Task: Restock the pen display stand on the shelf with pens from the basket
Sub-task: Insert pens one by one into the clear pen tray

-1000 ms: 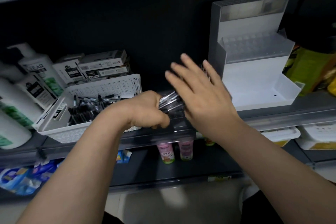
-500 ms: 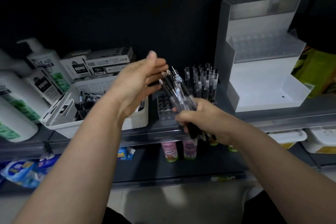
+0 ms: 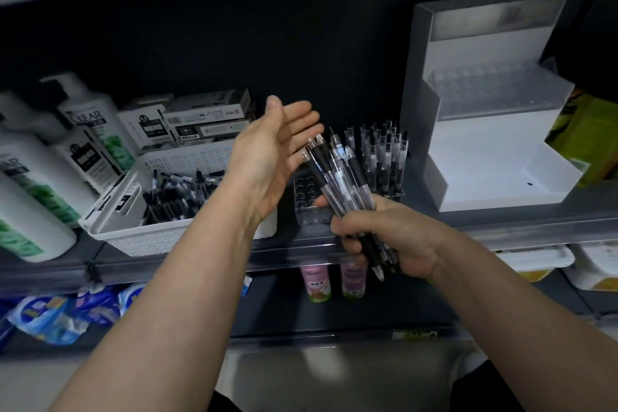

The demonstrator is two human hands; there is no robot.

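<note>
**Right hand grips pen bundle by the stand, left hand open**

One bundle of pens (image 3: 337, 174) with clear barrels and black grips. About six tips show, exact count unclear. The right hand (image 3: 398, 234) grips it, fingers curled round the lower ends, tips fanned up and left. The bundle is in front of the one clear pen stand (image 3: 306, 207) on the shelf (image 3: 518, 231).

The stand's left part shows open holes. Its right part carries standing pens (image 3: 381, 157), roughly a dozen, too packed to count.

The left hand (image 3: 267, 157) is open and holds nothing, fingers straight, palm turned toward the bundle. Its fingertips are just beside the pen tips; contact unclear.

One white basket (image 3: 150, 237) sits just left of the stand, with a heap of loose pens (image 3: 177, 192) inside, not countable. Behind the basket is a stack of pen boxes (image 3: 200, 120), at least four.

- **Far left:** shampoo bottles (image 3: 30, 177), at least three.
- **Right of the stand:** one white display box (image 3: 485, 160).
- **Lower shelf:** two small bottles (image 3: 316, 283), one pink and one purple; two white tubs (image 3: 535, 261); blue packets (image 3: 50, 314).
</note>
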